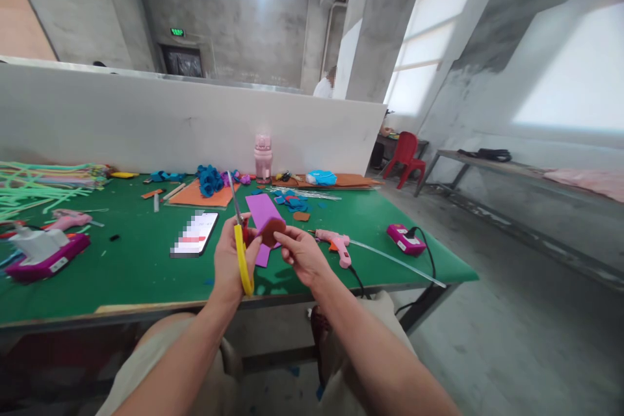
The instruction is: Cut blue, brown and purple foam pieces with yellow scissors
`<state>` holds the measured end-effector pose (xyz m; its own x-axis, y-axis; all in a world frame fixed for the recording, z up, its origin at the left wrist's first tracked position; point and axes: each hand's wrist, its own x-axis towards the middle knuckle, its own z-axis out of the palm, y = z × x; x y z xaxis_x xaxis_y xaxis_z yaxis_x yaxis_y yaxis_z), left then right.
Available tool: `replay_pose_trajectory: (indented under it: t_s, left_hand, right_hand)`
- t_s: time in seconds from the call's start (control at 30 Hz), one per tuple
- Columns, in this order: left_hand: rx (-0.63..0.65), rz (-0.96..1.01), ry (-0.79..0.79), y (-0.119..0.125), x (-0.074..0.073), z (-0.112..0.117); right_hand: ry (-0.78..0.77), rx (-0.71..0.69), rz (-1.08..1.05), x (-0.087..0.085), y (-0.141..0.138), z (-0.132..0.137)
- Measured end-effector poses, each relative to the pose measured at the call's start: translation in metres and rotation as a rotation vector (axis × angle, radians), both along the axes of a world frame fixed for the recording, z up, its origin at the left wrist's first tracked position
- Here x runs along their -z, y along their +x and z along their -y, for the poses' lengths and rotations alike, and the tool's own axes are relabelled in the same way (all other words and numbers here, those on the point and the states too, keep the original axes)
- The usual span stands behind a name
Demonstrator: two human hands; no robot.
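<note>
A pair of scissors [242,259] with a yellow handle stands blades up in my left hand [229,263], which is closed around it. The left thumb also touches the edge of a small rounded brown piece [271,234], felt or foam by its look. Pinched at its right edge, the brown piece is held by my right hand [306,255]. Behind the hands lie purple strips [262,209], partly hidden by the brown piece and fingers. To the right of my right hand, a pink glue gun [336,242] rests on the green table with a clear glue stick behind it.
A phone [195,234] lies left of my hands. Blue scraps [296,202], an orange sheet [207,194] and a pink bottle [263,159] are farther back. Magenta power strips [406,238] sit at both sides. A white partition [185,114] borders the table's back.
</note>
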<state>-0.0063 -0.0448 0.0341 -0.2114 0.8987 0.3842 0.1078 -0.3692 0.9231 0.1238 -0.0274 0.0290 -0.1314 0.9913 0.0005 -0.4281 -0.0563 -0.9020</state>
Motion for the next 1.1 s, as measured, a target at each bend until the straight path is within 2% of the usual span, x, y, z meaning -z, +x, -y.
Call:
replay_pose_trajectory:
  t_s: [0.23, 0.4, 0.5, 0.67, 0.77, 0.93, 1.0, 1.1]
  left_hand:
    - [-0.005, -0.095, 0.069, 0.003, 0.005, 0.001]
    - [-0.005, -0.441, 0.090, -0.007, 0.002, 0.002]
    - [0.059, -0.593, 0.078, -0.019, -0.001, 0.005]
    - [0.124, -0.978, 0.063, -0.029, 0.001, 0.011]
    - [0.128, -1.064, 0.021, -0.028, 0.004, 0.013]
    - [0.152, -1.026, 0.026, -0.026, 0.005, 0.012]
    - [0.150, -0.915, 0.035, -0.025, 0.006, 0.010]
    - [0.115, -0.621, 0.016, -0.023, 0.006, 0.005]
  right_hand:
    - [-0.081, -0.050, -0.184, 0.002, -0.007, 0.003]
    - [-0.053, 0.003, -0.226, -0.004, 0.005, -0.001]
    - [0.000, 0.053, -0.259, -0.007, 0.021, -0.006]
    - [0.054, 0.089, -0.293, -0.008, 0.040, -0.012]
    - [0.059, 0.076, -0.295, -0.006, 0.043, -0.013]
    - [0.067, 0.077, -0.294, -0.006, 0.041, -0.013]
    - [0.063, 0.080, -0.283, -0.008, 0.039, -0.012]
    - [0.052, 0.053, -0.255, -0.009, 0.032, -0.009]
